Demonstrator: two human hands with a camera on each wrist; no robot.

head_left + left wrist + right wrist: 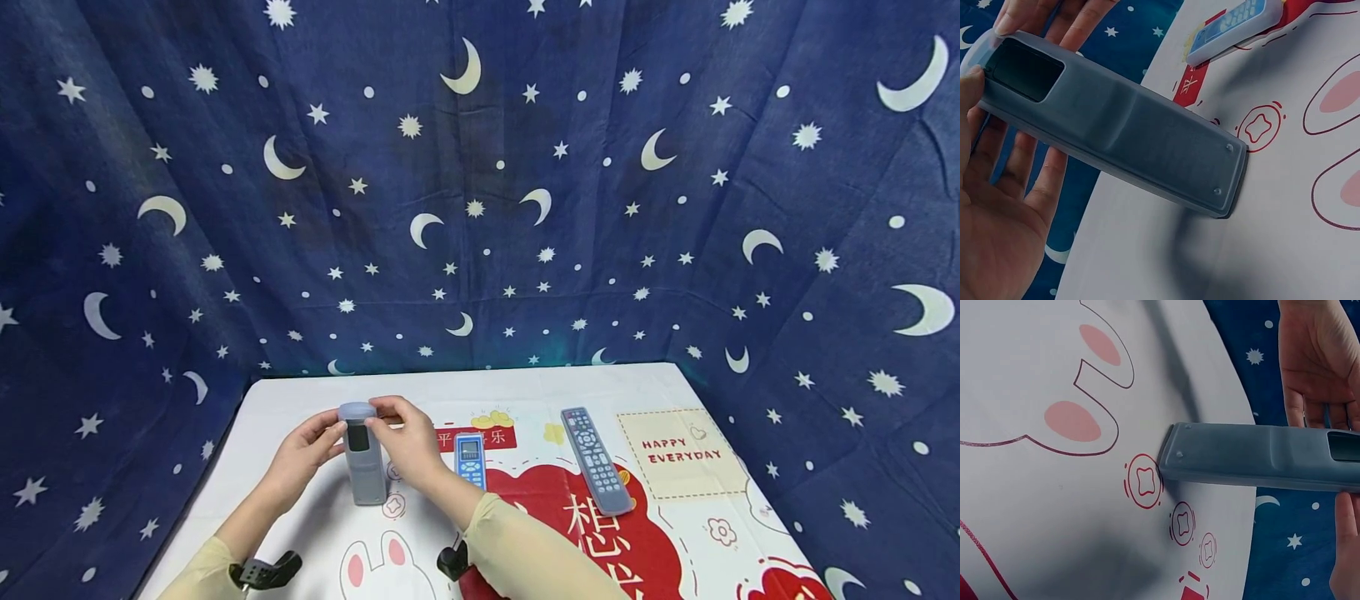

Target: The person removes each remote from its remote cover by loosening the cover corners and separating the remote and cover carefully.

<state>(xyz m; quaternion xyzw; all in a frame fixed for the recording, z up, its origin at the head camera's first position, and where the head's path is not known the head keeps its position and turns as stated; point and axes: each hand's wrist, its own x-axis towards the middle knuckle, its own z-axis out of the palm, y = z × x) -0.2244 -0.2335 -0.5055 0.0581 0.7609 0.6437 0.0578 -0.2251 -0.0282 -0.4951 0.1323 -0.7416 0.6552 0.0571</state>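
Note:
A remote control in a translucent blue-grey cover (364,471) stands nearly upright at the table's left side, its back toward me. A dark window (1025,70) is cut into the cover near the top. My left hand (302,454) pinches the upper end from the left, with the thumb by the window. From the right, my right hand (408,442) pinches the same end between thumb and fingers. In the right wrist view, the lower end of the cover (1210,450) is right at the white tabletop. The remote's front is hidden.
A blue-and-white remote (470,457) lies just right of my right hand. Farther right is a grey remote (596,461) in a clear cover. The printed white tablecloth (300,392) meets a dark blue curtain (480,250) with stars and moons.

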